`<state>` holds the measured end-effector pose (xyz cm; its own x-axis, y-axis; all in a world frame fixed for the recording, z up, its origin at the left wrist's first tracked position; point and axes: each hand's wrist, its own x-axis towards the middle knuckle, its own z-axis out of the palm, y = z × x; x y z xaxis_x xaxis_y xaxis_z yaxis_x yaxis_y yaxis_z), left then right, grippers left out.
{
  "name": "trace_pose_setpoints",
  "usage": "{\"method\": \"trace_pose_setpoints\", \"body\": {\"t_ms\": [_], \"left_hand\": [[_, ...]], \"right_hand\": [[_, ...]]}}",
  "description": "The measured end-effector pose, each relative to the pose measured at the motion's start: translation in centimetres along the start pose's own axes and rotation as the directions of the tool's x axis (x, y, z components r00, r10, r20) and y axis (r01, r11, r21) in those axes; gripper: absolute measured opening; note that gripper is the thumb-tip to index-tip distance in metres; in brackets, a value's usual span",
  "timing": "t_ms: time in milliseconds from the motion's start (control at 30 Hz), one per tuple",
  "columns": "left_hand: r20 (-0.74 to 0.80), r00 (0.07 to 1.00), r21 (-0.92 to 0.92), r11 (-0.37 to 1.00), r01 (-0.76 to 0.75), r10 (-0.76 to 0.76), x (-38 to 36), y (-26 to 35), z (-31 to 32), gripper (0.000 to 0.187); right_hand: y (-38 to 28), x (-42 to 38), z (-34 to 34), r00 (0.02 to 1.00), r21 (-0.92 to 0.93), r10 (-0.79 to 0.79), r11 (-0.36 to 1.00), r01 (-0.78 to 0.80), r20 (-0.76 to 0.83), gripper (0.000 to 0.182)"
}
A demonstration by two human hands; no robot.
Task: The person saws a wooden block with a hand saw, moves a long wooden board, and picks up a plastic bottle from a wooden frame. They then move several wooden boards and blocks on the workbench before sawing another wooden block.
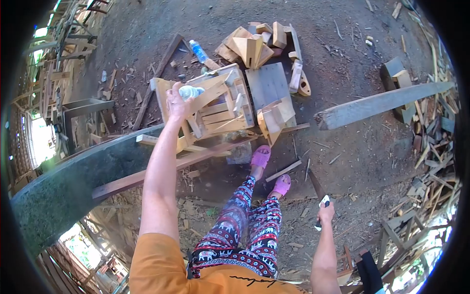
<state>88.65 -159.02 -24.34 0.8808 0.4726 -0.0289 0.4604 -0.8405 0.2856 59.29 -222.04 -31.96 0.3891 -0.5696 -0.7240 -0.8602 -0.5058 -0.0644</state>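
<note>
My left hand (177, 104) is closed around a clear plastic bottle (192, 92), above a pale wooden frame piece (223, 117) made of nailed slats. Low on the right, my right hand (326, 211) grips the black-and-white handle of a handsaw (317, 184). Its dark blade points forward and down, over the dirt. Beside the wooden frame lies a grey board (268, 84) with angled offcuts on its near end. The fingers of both hands are partly hidden by their grip.
Wood blocks (252, 44) are piled beyond the frame, near a blue-labelled bottle (198, 50). A long plank (382, 104) rests across the right side. A thick dark beam (83, 181) and a reddish timber (171, 166) cross the left. Scrap wood (431, 171) heaps at the right edge.
</note>
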Motion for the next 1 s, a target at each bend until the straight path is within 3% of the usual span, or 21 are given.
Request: {"method": "trace_pose_setpoints", "body": {"t_ms": [67, 100, 267, 400, 467, 500, 633, 667, 767, 833, 900, 967, 1000], "left_hand": [[0.132, 0.984, 0.056, 0.992, 0.11, -0.116, 1.3, -1.5, 1.3, 0.048], [0.067, 0.986, 0.037, 0.988, 0.149, -0.151, 1.5, -1.3, 1.5, 0.033], [0.017, 0.993, 0.023, 0.993, 0.119, -0.119, 1.9, -2.7, 1.4, 0.026], [-0.048, 0.984, -0.111, 0.98, 0.167, -0.173, 3.3, -6.5, 1.7, 0.028], [0.047, 0.94, -0.384, 0.863, 0.329, -0.338, 4.0, -6.5, 1.3, 0.029], [0.049, 0.942, -0.384, 0.864, 0.325, -0.332, 4.2, -5.8, 1.0, 0.029], [0.015, 0.983, -0.549, 0.82, 0.161, -0.183, 3.7, 2.4, -0.8, 0.028], [0.02, 0.984, -0.554, 0.817, 0.157, -0.176, 3.7, 4.0, -0.3, 0.028], [-0.052, 0.997, -0.477, 0.875, -0.078, 0.06, 4.4, 8.1, 1.9, 0.023], [-0.037, 0.993, -0.444, 0.888, -0.12, 0.116, 4.0, 11.4, 3.9, 0.024], [0.007, 0.982, -0.393, 0.904, -0.17, 0.188, 3.5, 14.1, 6.5, 0.025], [0.02, 0.964, -0.422, 0.876, -0.231, 0.264, 2.4, 16.2, 9.9, 0.027], [0.133, 0.969, -0.399, 0.906, -0.141, 0.21, 2.0, 16.8, 12.0, 0.026]], "right_hand": [[0.1, 0.0, 0.0, 0.999, 0.024, 0.027, 0.999, -0.028, 0.021, 0.021], [0.1, -0.3, -0.3, 0.999, 0.015, 0.026, 1.0, -0.027, 0.03, 0.022], [1.2, -0.8, -0.4, 1.0, 0.01, 0.013, 1.0, -0.013, -0.008, 0.023], [1.7, -1.1, -0.8, 1.0, 0.002, -0.017, 1.0, 0.017, -0.008, 0.023], [1.1, -1.4, -1.5, 1.0, -0.005, 0.008, 1.0, -0.008, 0.023, 0.026], [0.8, -1.7, -1.7, 0.998, -0.017, 0.03, 0.999, -0.029, 0.052, 0.028], [1.6, -1.7, -1.1, 0.998, -0.025, -0.038, 0.999, 0.037, -0.045, 0.025], [1.6, -1.7, -1.1, 0.998, -0.017, -0.043, 0.999, 0.043, -0.041, 0.026], [1.1, -2.1, -1.3, 0.999, -0.009, -0.029, 1.0, 0.029, -0.026, 0.027], [2.0, -1.7, -1.0, 1.0, -0.01, -0.005, 1.0, 0.005, -0.013, 0.027], [3.9, -0.7, -0.1, 0.991, -0.078, -0.121, 0.99, 0.116, -0.052, 0.028], [2.2, -1.9, -0.8, 0.997, -0.083, -0.058, 0.995, 0.054, -0.043, 0.03], [1.3, -2.4, -1.2, 1.0, -0.093, -0.002, 0.996, -0.001, -0.028, 0.032]]}}
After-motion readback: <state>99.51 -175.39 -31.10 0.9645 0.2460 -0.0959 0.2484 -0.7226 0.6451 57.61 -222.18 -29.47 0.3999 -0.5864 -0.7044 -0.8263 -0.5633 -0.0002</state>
